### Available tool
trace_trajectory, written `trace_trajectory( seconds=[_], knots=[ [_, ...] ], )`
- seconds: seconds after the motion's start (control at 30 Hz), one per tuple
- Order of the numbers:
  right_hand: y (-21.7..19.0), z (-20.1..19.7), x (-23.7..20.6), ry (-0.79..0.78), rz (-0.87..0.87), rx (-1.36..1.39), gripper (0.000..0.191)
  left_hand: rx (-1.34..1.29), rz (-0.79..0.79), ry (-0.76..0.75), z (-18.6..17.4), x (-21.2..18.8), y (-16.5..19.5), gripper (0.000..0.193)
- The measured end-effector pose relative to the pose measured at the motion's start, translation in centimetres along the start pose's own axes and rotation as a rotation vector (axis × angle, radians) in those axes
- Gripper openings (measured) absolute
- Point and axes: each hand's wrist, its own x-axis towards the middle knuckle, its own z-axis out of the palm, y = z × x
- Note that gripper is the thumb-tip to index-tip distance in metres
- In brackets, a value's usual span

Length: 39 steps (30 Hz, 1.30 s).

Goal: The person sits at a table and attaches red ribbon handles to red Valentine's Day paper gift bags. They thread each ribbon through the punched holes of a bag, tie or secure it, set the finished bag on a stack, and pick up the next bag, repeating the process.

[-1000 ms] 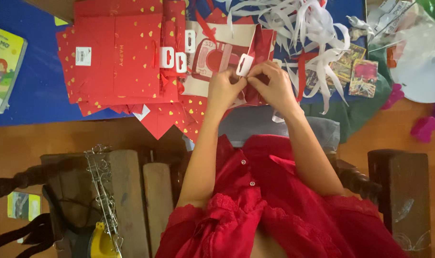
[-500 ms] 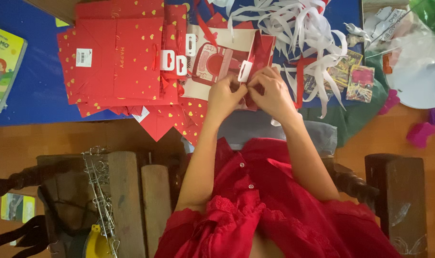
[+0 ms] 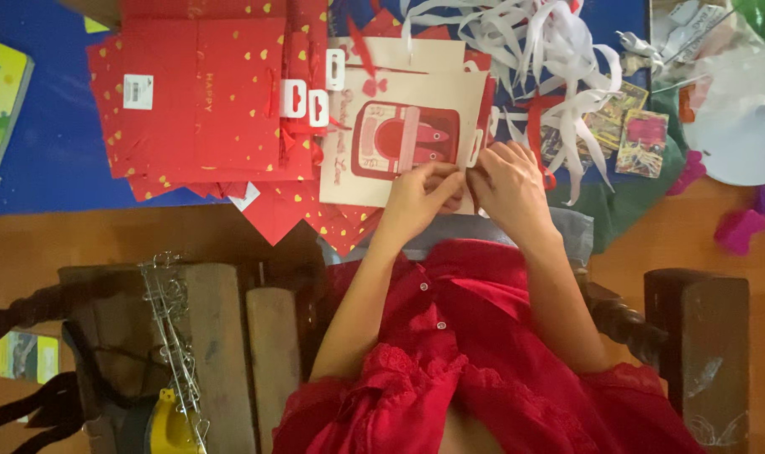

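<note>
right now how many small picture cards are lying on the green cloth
2: one picture card with a yellowish face, and a second picture card with a pink face just right of it. White paper strips may hide more.

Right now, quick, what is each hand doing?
Left hand: closed, pinching the cream paper bag near its edge.
Right hand: closed, pinching the same bag edge beside the left.

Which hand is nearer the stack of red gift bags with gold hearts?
Left. The left hand rests on the cream bag beside the red gift bags; the right hand sits farther away, by the white ribbons.
</note>
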Motion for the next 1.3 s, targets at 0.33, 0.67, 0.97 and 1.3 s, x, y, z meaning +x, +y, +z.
trace_trajectory(
  seconds=[0.33,0.67,0.97,1.3],
  knots=[
    [0.6,1.5,0.7,-0.012,0.097,0.217,0.007,0.368,0.204,0.07,-1.6,1.6,0.6,0.013],
    [2.3,2.3,1.5,-0.089,0.21,0.37,0.014,-0.11,0.104,0.03,-3.0,3.2,-1.4,0.013],
    [3.6,2.4,1.4,-0.129,0.182,0.377,0.014,0.265,0.184,0.041,-1.5,2.0,-0.5,0.011],
    [2.8,1.3,1.8,-0.178,0.254,0.467,0.022,-0.138,0.2,0.038,-2.1,2.9,-1.4,0.014]
  ],
)
